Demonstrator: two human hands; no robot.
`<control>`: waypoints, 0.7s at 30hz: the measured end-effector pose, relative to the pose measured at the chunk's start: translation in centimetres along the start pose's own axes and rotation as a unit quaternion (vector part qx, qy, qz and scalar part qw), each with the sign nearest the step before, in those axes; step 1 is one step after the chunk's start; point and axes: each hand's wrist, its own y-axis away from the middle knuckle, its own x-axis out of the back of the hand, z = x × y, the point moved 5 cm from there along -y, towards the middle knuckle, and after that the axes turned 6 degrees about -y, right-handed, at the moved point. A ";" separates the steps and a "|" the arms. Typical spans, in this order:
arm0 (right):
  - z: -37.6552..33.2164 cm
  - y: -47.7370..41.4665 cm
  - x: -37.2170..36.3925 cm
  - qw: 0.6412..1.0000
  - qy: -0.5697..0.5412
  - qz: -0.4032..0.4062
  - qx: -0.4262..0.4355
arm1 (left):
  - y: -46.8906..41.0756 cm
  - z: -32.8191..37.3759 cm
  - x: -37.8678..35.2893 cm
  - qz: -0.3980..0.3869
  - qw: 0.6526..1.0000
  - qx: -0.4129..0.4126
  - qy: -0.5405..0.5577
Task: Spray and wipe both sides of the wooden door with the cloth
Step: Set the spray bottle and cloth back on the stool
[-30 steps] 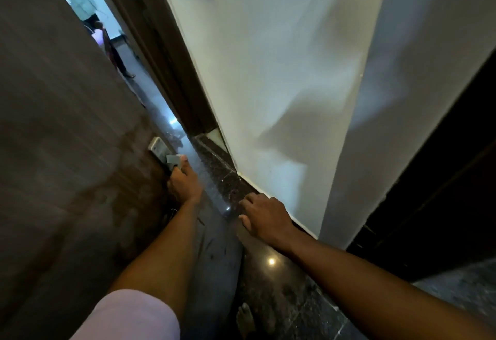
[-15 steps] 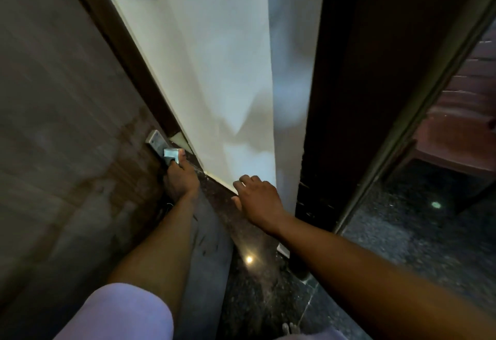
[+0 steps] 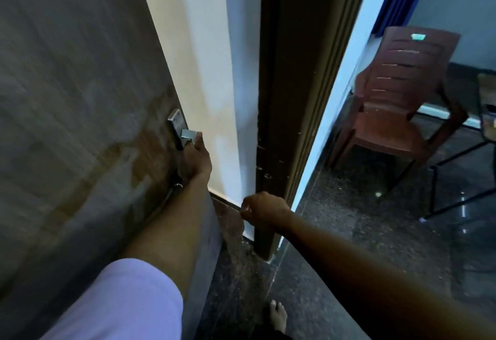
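The wooden door [image 3: 75, 103] fills the left of the view, its brown-grey face streaked with wet patches near the handle. My left hand [image 3: 195, 161] grips the metal door handle [image 3: 185, 133] on its steel plate at the door's edge. My right hand [image 3: 261, 212] hangs in front of the dark door frame [image 3: 290, 98], fingers curled in with nothing visible in them. No cloth or spray bottle shows in view.
A white wall [image 3: 209, 84] stands between door and frame. Through the doorway on the right sit a brown plastic chair [image 3: 400, 103] and black metal table legs [image 3: 461, 178] on dark speckled floor [image 3: 362, 245]. My bare foot [image 3: 277, 315] is at the bottom.
The door has swung toward the wall, closing off the gap with the hallway. My view has turned right, revealing the room with the chair. My right hand's fingers have curled in.
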 end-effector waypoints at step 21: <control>12.5 7.9 -0.6 0.998 -0.060 0.000 -0.030 | 12.1 4.7 -3.8 -0.037 0.998 -0.042 0.018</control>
